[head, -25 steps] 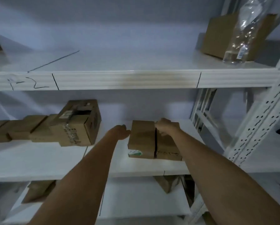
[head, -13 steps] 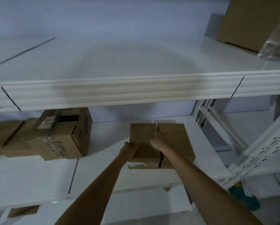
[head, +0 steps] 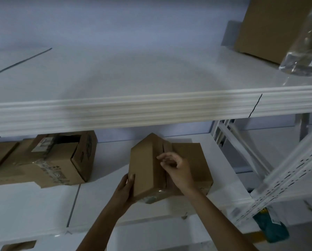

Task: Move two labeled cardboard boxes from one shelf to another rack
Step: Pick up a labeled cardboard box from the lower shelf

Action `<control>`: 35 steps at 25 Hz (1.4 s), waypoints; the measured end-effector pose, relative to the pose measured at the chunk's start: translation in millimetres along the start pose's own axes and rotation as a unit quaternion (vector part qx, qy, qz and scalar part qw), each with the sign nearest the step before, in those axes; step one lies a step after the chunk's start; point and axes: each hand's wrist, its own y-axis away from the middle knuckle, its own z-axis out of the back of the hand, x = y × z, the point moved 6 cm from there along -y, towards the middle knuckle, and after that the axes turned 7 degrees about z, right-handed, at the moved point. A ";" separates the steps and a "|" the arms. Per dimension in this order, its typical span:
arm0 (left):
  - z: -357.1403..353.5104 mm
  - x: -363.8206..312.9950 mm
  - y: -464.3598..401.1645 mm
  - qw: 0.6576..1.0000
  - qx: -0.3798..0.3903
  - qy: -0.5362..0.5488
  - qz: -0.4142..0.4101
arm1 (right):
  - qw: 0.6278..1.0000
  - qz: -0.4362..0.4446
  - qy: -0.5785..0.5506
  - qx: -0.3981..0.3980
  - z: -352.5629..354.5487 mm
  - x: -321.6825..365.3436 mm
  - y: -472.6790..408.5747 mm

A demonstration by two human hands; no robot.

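Two small brown cardboard boxes sit side by side on the middle white shelf. The left box is tipped up on its edge, its left side raised. My left hand grips its lower left corner. My right hand lies over the seam between the boxes, fingers curled on the tilted box's right edge. The right box lies flat on the shelf, partly hidden by my right hand and wrist.
A larger taped box with a label and flatter boxes lie to the left on the same shelf. The upper shelf's front edge overhangs closely; it carries a big carton and a clear plastic bottle. A perforated white upright stands at right.
The left box has been tipped up off the shelf; my left hand has slid down to its lower corner. The view has moved closer.
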 end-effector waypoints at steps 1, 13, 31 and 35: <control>-0.3 7.5 5.8 0.999 0.013 0.029 -0.003 | 1.000 0.015 -0.007 -0.007 -2.0 4.9 4.1; -5.8 38.6 7.3 0.968 0.114 0.210 0.071 | 0.920 -0.323 -0.217 -0.038 2.3 -35.6 14.3; 1.7 -55.2 -14.5 0.996 0.055 0.068 0.035 | 0.916 -0.302 -0.262 -0.004 -14.9 -49.6 -16.7; -8.5 -73.2 -7.8 0.989 0.104 -0.104 0.020 | 0.948 -0.236 -0.208 -0.043 -8.4 -40.4 -29.4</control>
